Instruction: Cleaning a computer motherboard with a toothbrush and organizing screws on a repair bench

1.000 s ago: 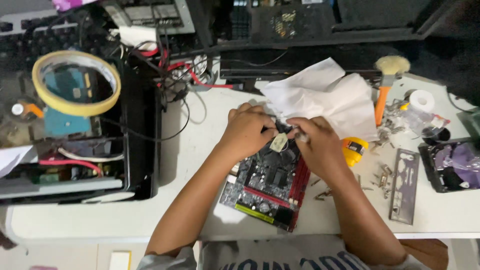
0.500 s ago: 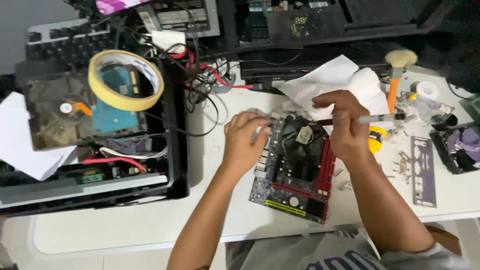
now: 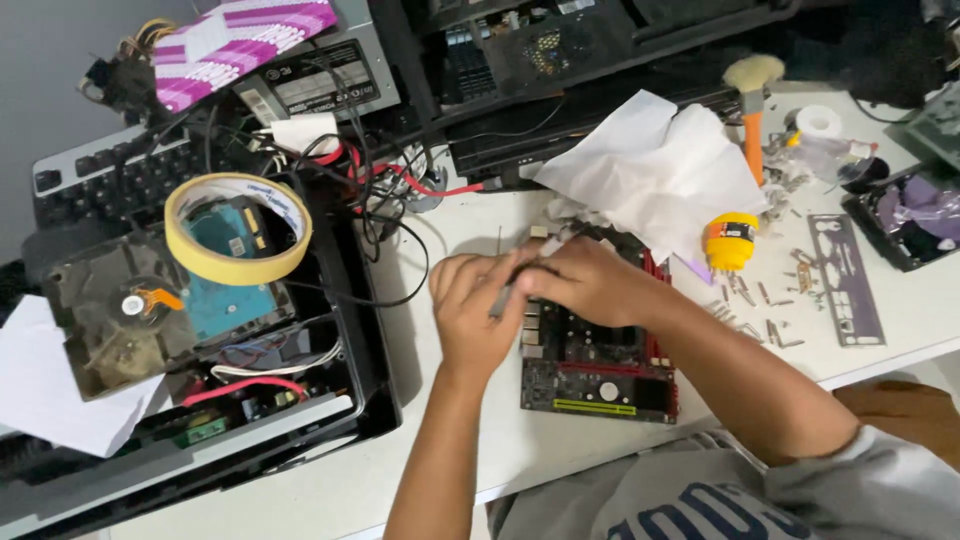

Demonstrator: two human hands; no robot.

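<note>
Both hands clasp slim grey tool (image 3: pixel 505 292) over motherboard (image 3: pixel 598 365); right hand (image 3: pixel 590 282) hides tip, left hand (image 3: pixel 478 315) alongside.

White table (image 3: pixel 450 225), red motherboard (image 3: pixel 600 370), open computer case (image 3: pixel 200 400), crumpled paper (image 3: pixel 655 170), loose screws (image 3: pixel 760 310), metal backplate (image 3: pixel 850 280)

The board (image 3: pixel 597 368) under the hands is black with red slots and a yellow-green strip near its front edge. Far left, a box (image 3: pixel 240 45) has pink and white stripes. The tape roll (image 3: pixel 238 228) is pale yellow, the small bottle (image 3: pixel 731 241) yellow, the brush handle (image 3: pixel 753 145) orange.
</note>
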